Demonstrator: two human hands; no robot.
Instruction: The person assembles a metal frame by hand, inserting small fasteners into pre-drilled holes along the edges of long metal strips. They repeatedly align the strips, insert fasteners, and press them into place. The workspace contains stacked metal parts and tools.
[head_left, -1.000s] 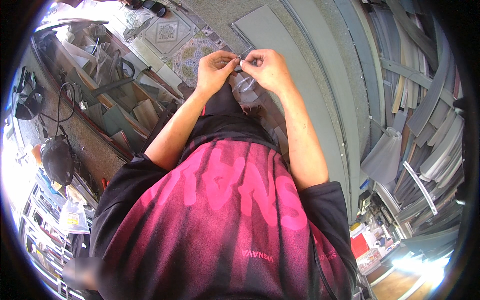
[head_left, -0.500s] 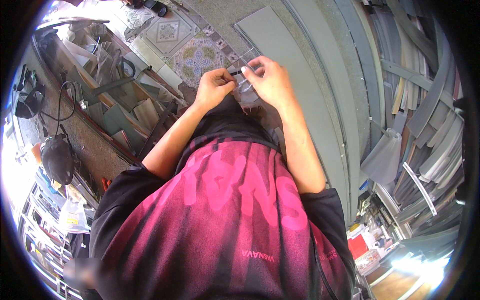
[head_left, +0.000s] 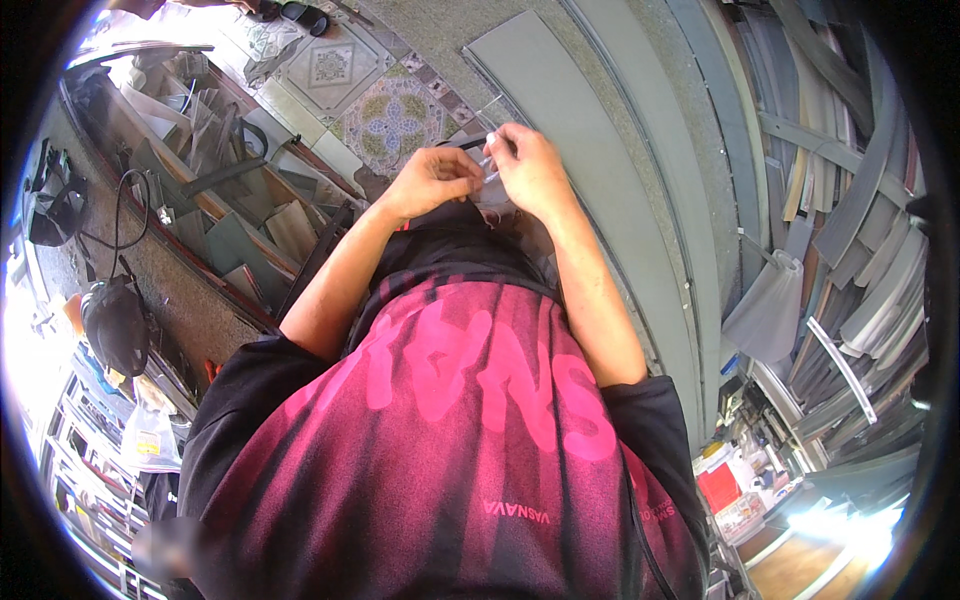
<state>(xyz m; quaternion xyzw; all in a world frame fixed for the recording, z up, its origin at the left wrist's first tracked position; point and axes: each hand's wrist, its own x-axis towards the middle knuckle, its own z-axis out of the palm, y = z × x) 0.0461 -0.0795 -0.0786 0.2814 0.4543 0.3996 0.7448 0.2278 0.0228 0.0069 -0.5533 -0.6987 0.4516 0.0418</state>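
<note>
My left hand [head_left: 435, 180] and my right hand [head_left: 527, 172] meet in front of my body, fingertips almost touching. Between them is a small piece of clear, crinkled plastic [head_left: 484, 175], perhaps a little bag. Both hands are closed, thumbs and fingers pinched toward it. The left fingers curl over its left side, and the right thumb and forefinger press at its upper right. A short dark strip [head_left: 467, 144] shows just beyond the fingertips; I cannot tell whether it is held. The fingers partly cover whatever they grip.
Long grey panels [head_left: 600, 180] lie along the right of my hands. Grey strips and offcuts [head_left: 800, 200] are piled farther right. To the left, a long bin [head_left: 230, 210] holds mixed offcuts, with a black bag [head_left: 115, 325] beside it. Patterned tiles [head_left: 390, 120] lie ahead.
My right hand has shifted slightly left and down, and its fingers have drawn in. My left hand has turned a little, its fingers reaching closer to the right hand.
</note>
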